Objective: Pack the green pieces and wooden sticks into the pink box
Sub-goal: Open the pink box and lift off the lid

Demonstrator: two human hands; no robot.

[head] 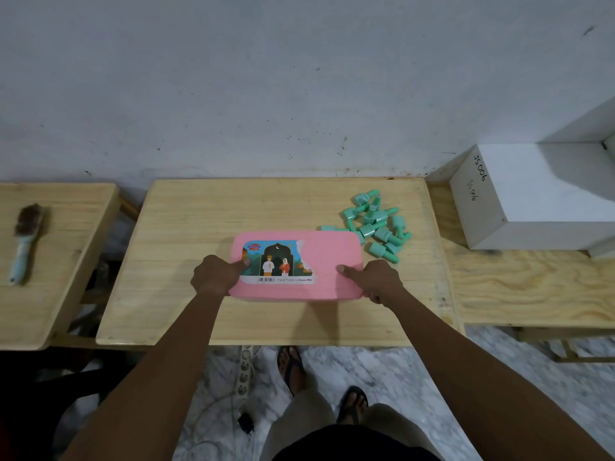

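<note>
The pink box (329,261) lies flat on the middle wooden table (206,221), its lid on and a partly torn picture sticker on top. My left hand (214,276) grips the box's left end, thumb on the lid. My right hand (376,281) grips the right front corner, thumb on the lid too. A heap of several green pieces (374,224) lies on the table just behind and right of the box. One green piece (329,228) pokes out behind the box's far edge. No wooden sticks are visible.
A brush (25,241) lies on a separate wooden table at left. A white box (532,201) marked in pen stands on the plywood bench at right. A wall runs behind the tables. Below the front edge are my feet and a power strip (244,374).
</note>
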